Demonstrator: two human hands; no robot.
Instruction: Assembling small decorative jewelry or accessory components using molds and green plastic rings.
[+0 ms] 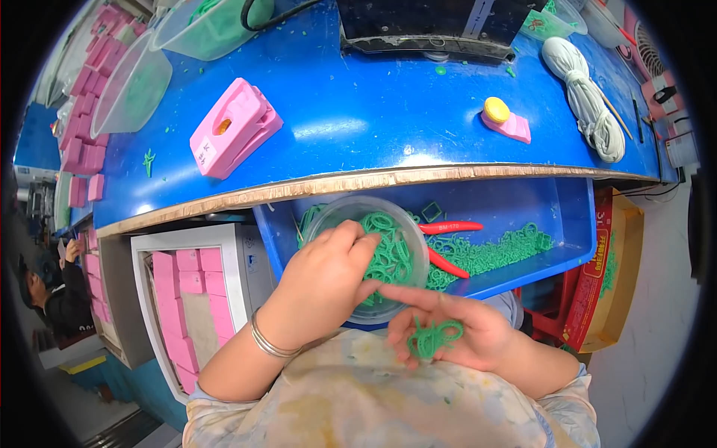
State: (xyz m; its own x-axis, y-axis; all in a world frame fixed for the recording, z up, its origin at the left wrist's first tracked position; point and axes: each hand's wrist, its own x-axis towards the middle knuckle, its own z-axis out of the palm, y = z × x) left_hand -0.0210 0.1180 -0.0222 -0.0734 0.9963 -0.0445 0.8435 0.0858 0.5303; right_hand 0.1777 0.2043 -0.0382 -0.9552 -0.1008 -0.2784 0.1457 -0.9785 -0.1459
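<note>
My left hand (321, 272), with bangles at its wrist, reaches over a clear round bowl (317, 216). Its fingers are curled together at the bowl's rim, and what they pinch, if anything, is hidden. Inside the bowl lie many green rings (393, 257), thin and loosely piled. My right hand (478, 328) is turned palm up beside the bowl, cupping a small cluster of green rings (429, 340). Its index finger stretches out toward my left fingertips. Red-handled pliers (452, 227) lie against the bowl's right side, in a blue tray (523, 196) strewn with small green bits (493, 254).
On the blue tabletop (336, 112) rest a pink block mould (235, 127), a yellow-topped pink piece (508, 119), a black machine (429, 26), a white cord bundle (586, 101) and clear tubs (134, 89). Pink blocks (172, 299) fill a white-framed drawer at left. A cardboard box (616, 276) stands at right.
</note>
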